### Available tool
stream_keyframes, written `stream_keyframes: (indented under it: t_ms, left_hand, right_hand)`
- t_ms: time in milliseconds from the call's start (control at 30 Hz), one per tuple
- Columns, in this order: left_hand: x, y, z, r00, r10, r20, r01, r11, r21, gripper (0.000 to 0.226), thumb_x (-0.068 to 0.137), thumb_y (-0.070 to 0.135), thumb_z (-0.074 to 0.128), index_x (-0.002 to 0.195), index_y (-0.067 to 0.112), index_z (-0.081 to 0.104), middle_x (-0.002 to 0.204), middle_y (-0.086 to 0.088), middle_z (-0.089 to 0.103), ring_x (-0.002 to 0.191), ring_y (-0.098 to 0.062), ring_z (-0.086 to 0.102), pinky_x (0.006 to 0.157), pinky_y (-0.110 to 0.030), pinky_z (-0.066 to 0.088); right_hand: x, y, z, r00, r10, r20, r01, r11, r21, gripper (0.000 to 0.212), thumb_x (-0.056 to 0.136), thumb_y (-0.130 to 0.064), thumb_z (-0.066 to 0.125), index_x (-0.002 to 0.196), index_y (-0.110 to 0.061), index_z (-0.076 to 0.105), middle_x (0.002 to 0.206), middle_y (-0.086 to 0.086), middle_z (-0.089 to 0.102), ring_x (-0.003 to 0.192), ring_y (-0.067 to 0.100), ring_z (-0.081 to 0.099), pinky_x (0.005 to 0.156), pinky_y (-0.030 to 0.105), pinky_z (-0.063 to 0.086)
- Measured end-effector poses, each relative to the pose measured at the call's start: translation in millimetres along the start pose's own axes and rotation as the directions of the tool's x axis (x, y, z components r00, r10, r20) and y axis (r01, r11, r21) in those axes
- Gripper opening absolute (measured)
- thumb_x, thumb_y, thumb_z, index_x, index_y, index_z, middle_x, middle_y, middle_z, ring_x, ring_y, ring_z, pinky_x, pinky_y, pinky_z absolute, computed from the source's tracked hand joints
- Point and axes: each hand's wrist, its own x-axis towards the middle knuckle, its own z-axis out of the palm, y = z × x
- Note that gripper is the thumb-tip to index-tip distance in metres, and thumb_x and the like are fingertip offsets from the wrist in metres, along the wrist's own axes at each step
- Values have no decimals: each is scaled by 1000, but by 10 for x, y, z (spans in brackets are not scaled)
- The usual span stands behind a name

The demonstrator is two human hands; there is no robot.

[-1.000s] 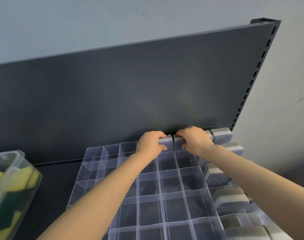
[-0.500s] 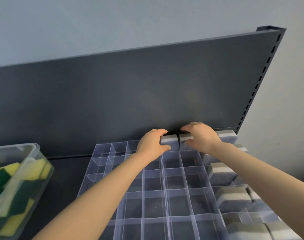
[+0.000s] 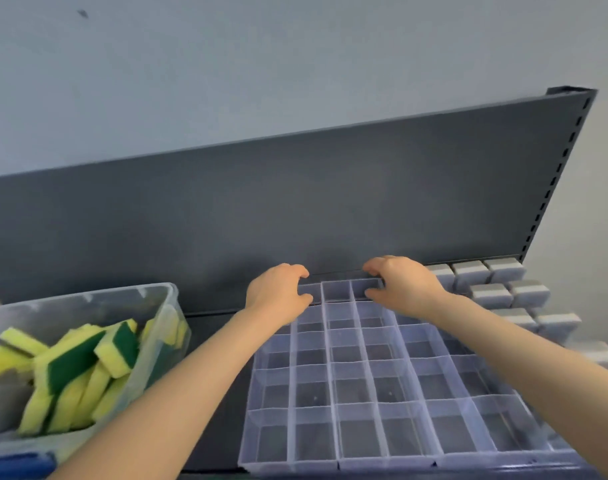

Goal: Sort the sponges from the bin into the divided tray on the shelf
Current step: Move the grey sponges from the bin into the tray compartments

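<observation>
A clear divided tray [image 3: 382,459] lies on the dark shelf. Grey sponges [image 3: 470,271] fill its far right compartments. A clear bin [image 3: 164,306] on the left holds yellow-and-green sponges [image 3: 77,365]. My left hand [image 3: 278,296] rests at the tray's back left corner with curled fingers and no sponge in it. My right hand [image 3: 404,285] hovers over the back row just left of the grey sponges, finger and thumb apart, also without a sponge. The back cells between my hands show only clear plastic. I cannot tell whether the fingers touch the rear rim.
The shelf's dark back panel [image 3: 295,209] rises right behind the tray. A slotted upright [image 3: 555,181] stands at the right end. A blue object [image 3: 15,465] shows at the bottom left under the bin.
Both hands held grey sponges together at the back row; now they are apart and hold none. The left hand has shifted to the tray's left corner. The view has swung left, showing more of the bin.
</observation>
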Motion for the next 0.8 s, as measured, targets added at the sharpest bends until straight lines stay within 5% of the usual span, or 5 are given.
stream_keyframes:
  t_ms: [433, 800]
  left_hand:
    - [-1094, -1742, -680, 993, -116, -18, 117, 986, 121, 38, 86, 45, 57, 123, 36, 55, 121, 13, 59, 111, -14, 55, 78, -29, 44]
    - [-1549, -2910, -1080, 970, -240, -36, 241, 970, 32, 38, 84, 45, 61, 120, 36, 58, 120, 15, 61, 107, -12, 57, 73, -29, 46]
  right_hand:
    - [-226, -1876, 377, 996, -87, 13, 87, 996, 5, 44, 86, -33, 57, 128, -20, 51, 128, -1, 58, 114, 22, 55, 92, 36, 47]
    - [31, -3110, 695, 968, -250, 27, 246, 964, 100, 36, 84, -28, 56, 119, -24, 58, 117, -8, 62, 107, 17, 58, 78, 26, 46]
